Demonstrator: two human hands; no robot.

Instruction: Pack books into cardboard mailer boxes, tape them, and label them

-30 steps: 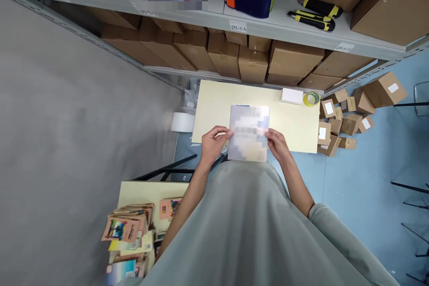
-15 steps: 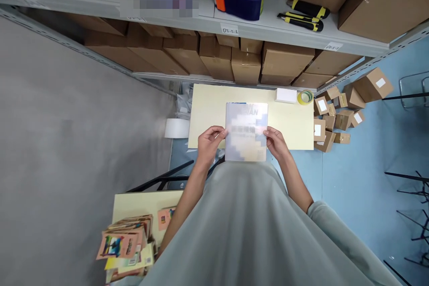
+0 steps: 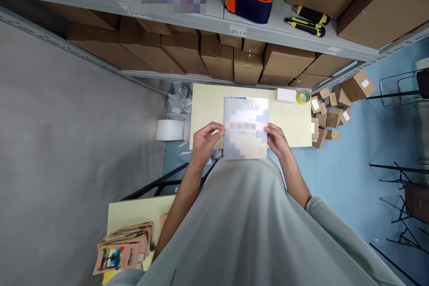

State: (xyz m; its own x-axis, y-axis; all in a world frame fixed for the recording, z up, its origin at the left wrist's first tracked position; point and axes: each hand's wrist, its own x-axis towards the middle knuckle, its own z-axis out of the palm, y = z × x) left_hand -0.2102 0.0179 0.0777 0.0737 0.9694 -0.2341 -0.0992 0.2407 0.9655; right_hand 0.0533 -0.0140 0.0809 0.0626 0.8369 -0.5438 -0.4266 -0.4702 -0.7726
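A pale book (image 3: 246, 132) with a blurry lilac, white and cream block pattern and grey lettering is held upright in front of my body. Its surface has a glossy sheen. My left hand (image 3: 205, 138) pinches the left edge between thumb and fingers, at about mid-height. On the opposite edge, my right hand (image 3: 277, 137) grips with the thumb in front; its other fingertips are partly hidden. Beyond and beneath the book lies a cream tabletop (image 3: 208, 98).
A white box (image 3: 285, 95) and a tape roll (image 3: 303, 97) rest on the tabletop. Overhead, a metal shelf (image 3: 254, 35) carries cardboard boxes and utility knives (image 3: 306, 27). Parcels (image 3: 335, 116) are heaped at right. A white roll (image 3: 170, 130) stands left; booklets (image 3: 122, 254) are stacked lower left.
The camera view has shifted slightly. The book appears a little higher and larger in view, still between both hands, and my left hand has moved slightly left.
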